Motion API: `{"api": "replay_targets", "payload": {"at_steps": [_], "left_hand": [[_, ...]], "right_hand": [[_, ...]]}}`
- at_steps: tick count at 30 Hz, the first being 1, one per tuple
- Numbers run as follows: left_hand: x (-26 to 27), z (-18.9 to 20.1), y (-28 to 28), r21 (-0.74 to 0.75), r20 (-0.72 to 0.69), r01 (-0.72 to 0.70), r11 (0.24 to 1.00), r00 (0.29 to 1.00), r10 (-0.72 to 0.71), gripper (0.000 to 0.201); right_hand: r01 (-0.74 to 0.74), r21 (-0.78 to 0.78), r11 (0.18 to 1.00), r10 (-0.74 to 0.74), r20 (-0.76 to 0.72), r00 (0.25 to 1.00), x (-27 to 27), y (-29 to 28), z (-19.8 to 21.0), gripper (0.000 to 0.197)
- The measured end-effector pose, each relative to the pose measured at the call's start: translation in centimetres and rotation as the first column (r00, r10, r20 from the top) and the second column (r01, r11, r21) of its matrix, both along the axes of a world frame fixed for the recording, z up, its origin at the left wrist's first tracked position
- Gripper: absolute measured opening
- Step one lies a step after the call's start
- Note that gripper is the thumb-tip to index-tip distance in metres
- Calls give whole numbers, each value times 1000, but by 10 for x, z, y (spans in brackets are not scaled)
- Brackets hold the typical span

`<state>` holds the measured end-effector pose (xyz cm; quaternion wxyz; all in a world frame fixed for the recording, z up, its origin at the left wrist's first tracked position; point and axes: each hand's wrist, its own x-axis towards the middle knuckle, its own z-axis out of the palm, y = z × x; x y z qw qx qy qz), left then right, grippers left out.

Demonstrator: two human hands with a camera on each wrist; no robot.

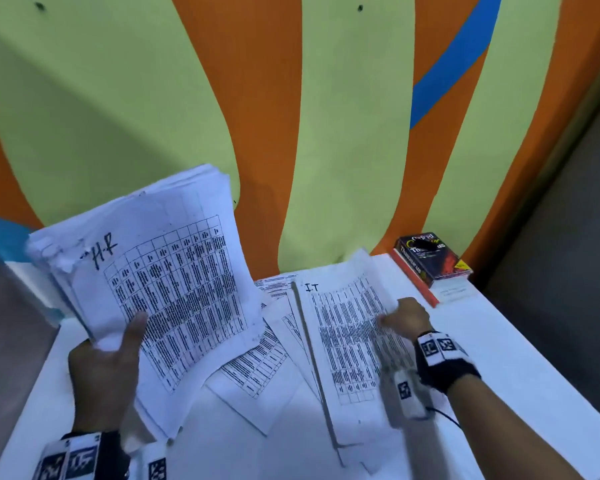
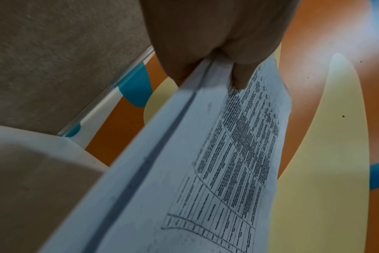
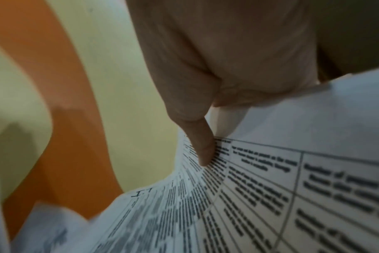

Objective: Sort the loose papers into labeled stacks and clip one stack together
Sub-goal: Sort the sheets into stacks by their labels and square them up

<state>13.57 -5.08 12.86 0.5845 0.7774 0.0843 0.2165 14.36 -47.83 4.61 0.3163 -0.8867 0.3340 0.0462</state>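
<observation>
Papers, HR stack (image 1: 160,271): marked "H.R" by hand on its top sheet, lifted clear of the surface near the left edge, tilted up toward the wall.
Left hand (image 1: 104,372): fingers clasped around the lower end of that stack, thumb on top; the left wrist view shows the thick edge (image 2: 184,119) wedged between thumb and fingers.
Loose sheets (image 1: 257,368): a few printed pages lie skewed in the middle of the surface, overlapping, partly under both stacks; these look unsorted.
IT stack (image 1: 343,341): marked "IT", lying toward the right side of the surface, its right edge lifted.
Right hand (image 1: 407,318): fingers pinching that raised edge, thumb pressed on the print (image 3: 202,150).
Progress: two labelled stacks exist, so sorting seems well advanced; the middle sheets remain, and clipping is not yet done.
Clip: none that I can make out for certain.
Book (image 1: 430,261): at the far right corner, a dark blurred object on its cover.
Obstacle: the skewed sheets under both stacks may snag or mix in.
</observation>
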Motion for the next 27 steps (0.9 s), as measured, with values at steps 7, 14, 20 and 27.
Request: {"api": "replay_targets", "payload": {"at_steps": [7, 14, 20, 27], "left_hand": [[-8, 0, -3, 30, 1, -25, 999, 1000, 25, 42], [-13, 4, -4, 63, -27, -69, 996, 997, 71, 50], [-12, 8, -1, 44, -16, -71, 997, 997, 72, 33], [-7, 2, 25, 62, -27, -114, 992, 993, 116, 56]], "right_hand": [[-35, -173, 984, -5, -227, 974, 20, 35, -6, 68], [-19, -274, 961, 40, 71, 997, 10, 33, -1, 49], [-37, 75, 997, 9, 336, 942, 1, 14, 36, 31], [-49, 195, 980, 8, 202, 979, -15, -31, 75, 23]]}}
